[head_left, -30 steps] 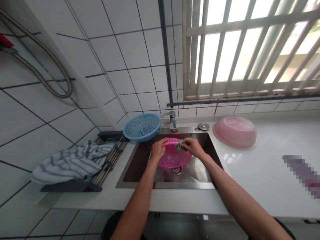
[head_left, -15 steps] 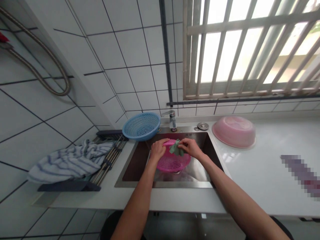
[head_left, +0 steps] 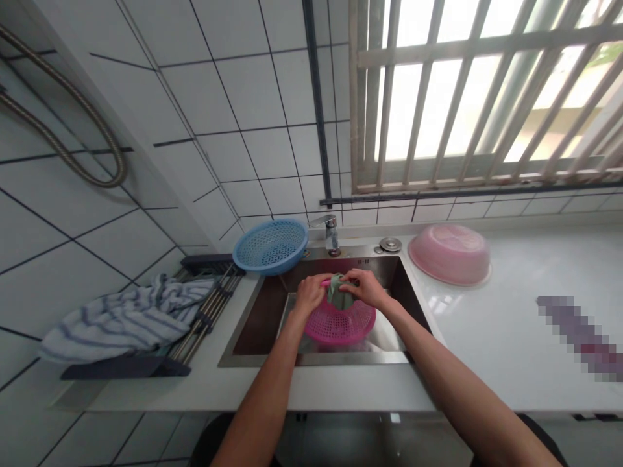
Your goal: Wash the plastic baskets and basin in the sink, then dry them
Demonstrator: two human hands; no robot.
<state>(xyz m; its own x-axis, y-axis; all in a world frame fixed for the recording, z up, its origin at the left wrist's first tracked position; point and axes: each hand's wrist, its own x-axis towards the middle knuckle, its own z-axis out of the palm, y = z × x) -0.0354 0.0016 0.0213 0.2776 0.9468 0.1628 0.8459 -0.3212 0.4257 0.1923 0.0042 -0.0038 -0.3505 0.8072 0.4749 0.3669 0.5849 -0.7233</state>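
Note:
A pink plastic colander (head_left: 341,327) is tilted in the stainless steel sink (head_left: 253,324), its open side toward me. My left hand (head_left: 310,292) is closed on the colander's upper left rim. My right hand (head_left: 366,285) pinches a green cloth (head_left: 341,297) that drapes over the upper rim and hangs in front of the colander's inner side. The cloth hides part of the rim and the fingertips near it.
Behind the sink stands a chrome faucet (head_left: 331,235), with a blue colander (head_left: 272,248) to its left and a drain strainer (head_left: 390,244) to its right. An upturned pink basin (head_left: 450,254) sits on the right counter. A striped towel (head_left: 131,318) lies over a folding rack (head_left: 209,321) at left.
The green cloth now wraps over the colander's rim and hangs straighter. My right hand has shifted slightly left with it. The colander sits a little lower; the whole view has shifted slightly.

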